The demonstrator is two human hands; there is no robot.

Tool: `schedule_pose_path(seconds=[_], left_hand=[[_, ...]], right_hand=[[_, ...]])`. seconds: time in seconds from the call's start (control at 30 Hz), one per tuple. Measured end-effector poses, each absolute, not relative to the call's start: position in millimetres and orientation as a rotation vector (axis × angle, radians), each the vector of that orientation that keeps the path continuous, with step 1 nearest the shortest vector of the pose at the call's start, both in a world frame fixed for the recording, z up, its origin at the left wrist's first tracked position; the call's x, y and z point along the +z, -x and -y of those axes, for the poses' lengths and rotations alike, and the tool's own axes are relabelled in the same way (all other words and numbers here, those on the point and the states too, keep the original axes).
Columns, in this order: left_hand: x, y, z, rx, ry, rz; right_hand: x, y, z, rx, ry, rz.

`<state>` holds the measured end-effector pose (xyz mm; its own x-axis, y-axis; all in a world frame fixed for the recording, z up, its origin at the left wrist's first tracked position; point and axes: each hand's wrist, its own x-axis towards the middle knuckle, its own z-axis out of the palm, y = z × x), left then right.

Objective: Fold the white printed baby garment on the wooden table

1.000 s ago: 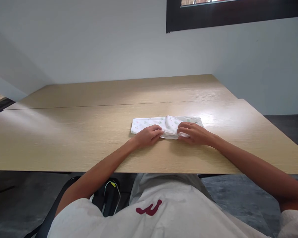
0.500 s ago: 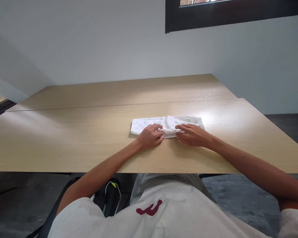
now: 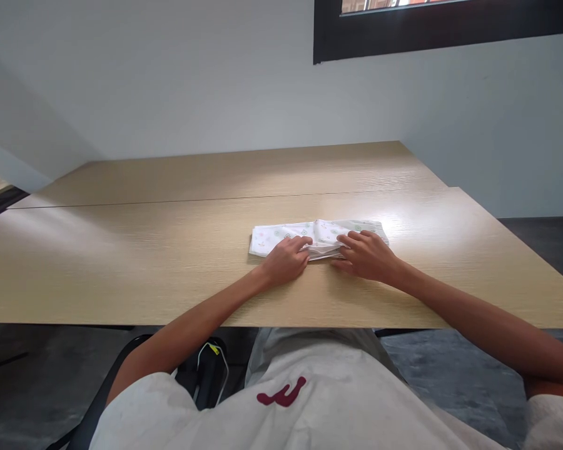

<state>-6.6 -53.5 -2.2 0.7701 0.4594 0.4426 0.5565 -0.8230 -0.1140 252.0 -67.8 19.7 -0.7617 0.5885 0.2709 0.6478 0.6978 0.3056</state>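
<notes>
A white cloth (image 3: 326,232) printed with small green and pink figures lies folded into a long strip on the table. Its layers show along the near edge, between the hands. My left hand (image 3: 286,261) is closed on that near edge left of centre, fingers over the top and thumb low at the front. On the right half rests my right hand (image 3: 368,256), its fingers bent and a little apart on the cloth. The right thumb points left, apart from the fingers, near the tabletop.
The light wood table (image 3: 136,262) has a seam running across it and meets a pale wall (image 3: 206,81). A dark window frame (image 3: 403,37) is at the upper right. Below the near edge at left are a black chair (image 3: 117,369) and a dark bag-like thing with a white cord.
My right fingers have shifted slightly right and spread more over the cloth, the thumb moving away from its edge. The cloth has slid slightly right; my left fingers reach a bit farther right.
</notes>
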Motion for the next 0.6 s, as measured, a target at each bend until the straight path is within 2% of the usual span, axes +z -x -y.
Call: schedule_pose_path(seconds=[0.23,0.6], left_hand=[[-1,9,54,-0.683,2.738,0.751],[-2,16,51,-0.548,2.794,0.633]], right_hand=[[19,-253,69,-0.598,1.013,2.753],[19,-251,65,-0.506,0.728,2.824]])
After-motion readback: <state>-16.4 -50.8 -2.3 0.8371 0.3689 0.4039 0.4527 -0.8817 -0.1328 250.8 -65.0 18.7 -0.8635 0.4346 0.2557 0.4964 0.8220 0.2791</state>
